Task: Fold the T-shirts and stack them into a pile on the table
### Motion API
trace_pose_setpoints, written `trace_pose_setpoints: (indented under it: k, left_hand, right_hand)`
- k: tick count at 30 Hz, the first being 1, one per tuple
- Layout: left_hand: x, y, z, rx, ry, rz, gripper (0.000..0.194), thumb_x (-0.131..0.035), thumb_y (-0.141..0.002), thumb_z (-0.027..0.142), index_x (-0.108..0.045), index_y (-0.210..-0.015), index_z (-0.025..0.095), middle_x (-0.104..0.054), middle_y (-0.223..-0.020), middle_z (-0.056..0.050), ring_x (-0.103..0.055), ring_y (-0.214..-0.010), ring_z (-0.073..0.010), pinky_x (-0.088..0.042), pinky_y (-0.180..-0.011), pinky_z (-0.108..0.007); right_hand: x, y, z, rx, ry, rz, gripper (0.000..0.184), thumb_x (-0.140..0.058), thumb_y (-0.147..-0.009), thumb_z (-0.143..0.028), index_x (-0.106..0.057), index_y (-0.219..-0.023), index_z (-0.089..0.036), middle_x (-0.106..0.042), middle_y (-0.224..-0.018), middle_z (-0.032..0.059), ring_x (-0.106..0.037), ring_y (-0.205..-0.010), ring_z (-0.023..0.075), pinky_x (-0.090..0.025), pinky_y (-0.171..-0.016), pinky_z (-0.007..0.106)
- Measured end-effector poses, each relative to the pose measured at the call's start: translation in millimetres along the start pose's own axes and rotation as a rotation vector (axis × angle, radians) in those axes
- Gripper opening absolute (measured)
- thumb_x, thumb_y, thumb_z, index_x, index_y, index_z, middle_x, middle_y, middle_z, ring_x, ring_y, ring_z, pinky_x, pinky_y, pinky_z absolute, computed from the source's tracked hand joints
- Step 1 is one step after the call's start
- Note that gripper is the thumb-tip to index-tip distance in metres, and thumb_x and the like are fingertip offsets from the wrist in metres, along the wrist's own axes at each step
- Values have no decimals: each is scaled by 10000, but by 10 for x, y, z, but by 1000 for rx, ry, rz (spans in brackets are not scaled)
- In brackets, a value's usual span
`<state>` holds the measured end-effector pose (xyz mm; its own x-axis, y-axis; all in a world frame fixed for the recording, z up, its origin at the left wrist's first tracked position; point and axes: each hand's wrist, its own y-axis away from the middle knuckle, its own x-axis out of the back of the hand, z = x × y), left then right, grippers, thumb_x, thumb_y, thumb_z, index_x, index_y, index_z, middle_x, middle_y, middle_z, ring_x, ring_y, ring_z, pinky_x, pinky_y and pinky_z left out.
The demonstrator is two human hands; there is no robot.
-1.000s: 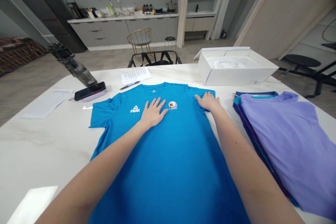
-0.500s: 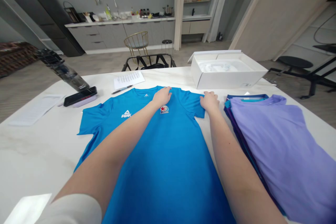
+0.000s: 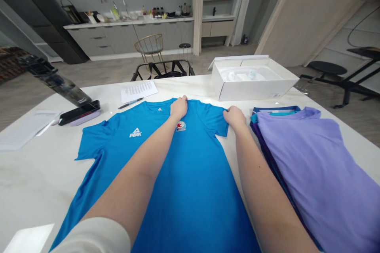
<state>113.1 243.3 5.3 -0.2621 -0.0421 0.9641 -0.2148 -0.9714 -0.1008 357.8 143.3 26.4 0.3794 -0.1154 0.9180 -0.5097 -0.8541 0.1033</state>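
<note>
A bright blue T-shirt with a white logo and a round badge lies face up and flat on the white table. My left hand rests at the shirt's right shoulder near the collar, fingers curled down onto the cloth. My right hand is at the tip of the shirt's right sleeve, fingers bent and pinching its edge. Both forearms stretch over the shirt's body.
A stack of folded shirts topped by a lilac one lies at the right. An open white box stands behind. A printed sheet, a pen, a dark phone, a handheld vacuum and papers sit at the back left.
My left hand has slid from the chest, fingers spread, up to the right shoulder by the collar and curled. My right hand stayed at the sleeve and closed on its edge.
</note>
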Motion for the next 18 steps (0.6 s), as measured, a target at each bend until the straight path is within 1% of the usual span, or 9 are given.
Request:
trace_pose_setpoints:
  k: [2,4,7,10,12,14,16,18]
  left_hand:
    - [-15,20,-1,2,20,16,331,-318,-1070,299,-545,-1310,271,-678,-1259,-114,-670,-1127,-280,-488,-934,-390]
    - [-21,10,-18,10,58,24,304,-352,-1064,297,-558,-1287,283,-690,-1246,-101,-670,-1119,-276,-482,-929,-384]
    - [-36,-31,-64,16,148,37,269,-407,-1048,294,-575,-1259,296,-707,-1226,-83,-666,-1114,-270,-474,-927,-374]
    - [-49,-68,-109,13,271,40,223,-474,-1017,270,-611,-1193,284,-722,-1169,-74,-666,-1090,-258,-473,-922,-361]
    - [-33,-73,-124,16,404,20,213,-534,-983,245,-621,-1177,265,-727,-1109,-63,-668,-1052,-235,-477,-920,-339]
    - [19,-37,-127,20,596,13,252,-576,-954,222,-618,-1201,246,-725,-1068,-46,-668,-990,-201,-485,-906,-310]
    - [109,63,-125,35,810,49,236,-582,-947,226,-633,-1177,226,-718,-1044,-38,-663,-936,-174,-494,-888,-289]
    - [229,232,-132,111,1036,72,166,-561,-966,286,-658,-1068,198,-711,-1007,-53,-666,-888,-166,-513,-851,-286]
  right_hand:
    - [14,-28,-11,38,-66,-6,272,-564,-897,-337,-744,-990,-156,-753,-1012,186,-693,-1021,316,-505,-844,369]
    - [56,-30,-49,96,-173,-5,212,-596,-875,-348,-720,-877,-176,-738,-836,128,-689,-888,276,-487,-755,324]
    - [179,58,-173,176,-401,-44,150,-648,-849,-346,-661,-837,-198,-637,-649,24,-604,-673,194,-434,-624,278]
    - [318,251,-372,254,-614,-131,150,-668,-847,-348,-613,-836,-209,-537,-567,-39,-486,-545,134,-368,-532,245]
    - [368,397,-530,305,-704,-174,180,-687,-840,-369,-599,-840,-212,-508,-548,-55,-443,-507,115,-326,-485,228]
    - [360,523,-697,350,-767,-204,237,-718,-821,-413,-591,-844,-214,-504,-540,-61,-439,-489,108,-300,-455,217]
    - [296,614,-864,387,-808,-228,304,-743,-801,-473,-579,-837,-219,-503,-524,-65,-447,-472,106,-291,-436,211]
    - [187,680,-1022,415,-822,-252,356,-754,-788,-524,-568,-839,-225,-507,-502,-69,-446,-449,105,-288,-424,208]
